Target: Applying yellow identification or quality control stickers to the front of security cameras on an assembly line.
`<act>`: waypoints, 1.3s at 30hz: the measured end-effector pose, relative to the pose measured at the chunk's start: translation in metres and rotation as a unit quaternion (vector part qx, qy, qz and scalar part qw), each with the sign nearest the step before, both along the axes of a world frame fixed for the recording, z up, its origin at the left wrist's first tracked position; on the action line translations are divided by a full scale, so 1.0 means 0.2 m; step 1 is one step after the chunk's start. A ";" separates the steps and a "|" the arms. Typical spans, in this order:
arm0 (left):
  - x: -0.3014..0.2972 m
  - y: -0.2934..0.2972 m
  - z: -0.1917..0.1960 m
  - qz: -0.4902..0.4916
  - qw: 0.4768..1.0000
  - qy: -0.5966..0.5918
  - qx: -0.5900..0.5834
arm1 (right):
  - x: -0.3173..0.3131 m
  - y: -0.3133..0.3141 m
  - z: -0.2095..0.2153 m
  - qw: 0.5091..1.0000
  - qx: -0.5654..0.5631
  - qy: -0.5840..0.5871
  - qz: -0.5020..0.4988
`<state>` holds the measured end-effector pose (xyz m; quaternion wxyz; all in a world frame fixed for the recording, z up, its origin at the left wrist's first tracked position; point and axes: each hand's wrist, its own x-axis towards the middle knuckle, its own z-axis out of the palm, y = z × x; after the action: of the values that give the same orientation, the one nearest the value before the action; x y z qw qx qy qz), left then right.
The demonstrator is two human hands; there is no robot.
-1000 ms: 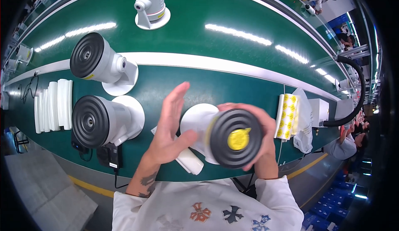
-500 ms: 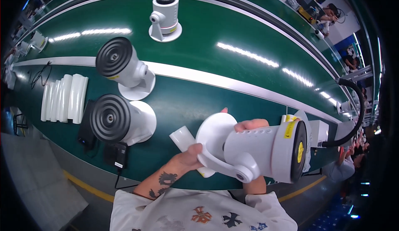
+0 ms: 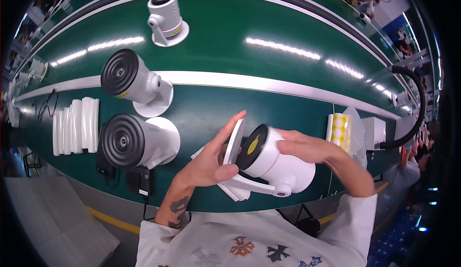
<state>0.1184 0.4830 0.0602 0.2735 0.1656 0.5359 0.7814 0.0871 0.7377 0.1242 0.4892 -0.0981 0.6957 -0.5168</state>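
Observation:
Between my hands, above the dark green table, is a white cylindrical device (image 3: 294,171) with a round base plate and a curved bracket with a pivot. Its black end with a yellow sticker faces the base plate. My left hand (image 3: 211,160) grips the base plate, the fingers behind it and the thumb at its lower edge. From the right, my right hand (image 3: 305,146) is closed over the top of the cylinder. White sleeve-like pieces (image 3: 234,189) lie partly hidden beneath my left hand and the device.
Two similar devices (image 3: 126,141) (image 3: 126,74) stand at left, black ringed ends toward me; another (image 3: 164,19) is farther back on the green belt. White tubes (image 3: 75,125) and a black power adapter (image 3: 139,180) lie left. Right: yellow labels (image 3: 340,128), white box (image 3: 373,131), black hose (image 3: 420,108).
The device's cylinder has swung round on its bracket, its black end turning from the right to face the base plate. My right hand has moved from behind the cylinder onto its top.

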 end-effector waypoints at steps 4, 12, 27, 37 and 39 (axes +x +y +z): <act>0.01 0.02 0.02 -0.009 0.997 0.030 -0.066 | -0.09 -0.02 0.04 0.993 0.090 -0.026 0.077; -0.02 0.03 0.01 0.120 0.993 -0.021 -0.008 | 0.00 0.10 0.12 0.991 -0.005 0.117 -0.064; 0.42 -0.15 -0.04 0.578 0.578 0.533 -0.219 | -0.95 0.06 0.39 0.697 0.376 0.600 -0.114; 0.37 -0.01 0.06 0.481 0.680 0.476 -0.281 | -1.40 0.18 0.05 0.710 0.438 0.531 -0.146; 0.16 0.11 0.11 0.415 0.755 0.428 -0.271 | -1.37 0.20 0.02 0.709 0.354 0.560 -0.241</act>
<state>0.1503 0.5051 0.0817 -0.3026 0.1632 0.8025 0.4876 -0.1870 0.7772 0.1278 -0.1330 -0.0182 0.9738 -0.1835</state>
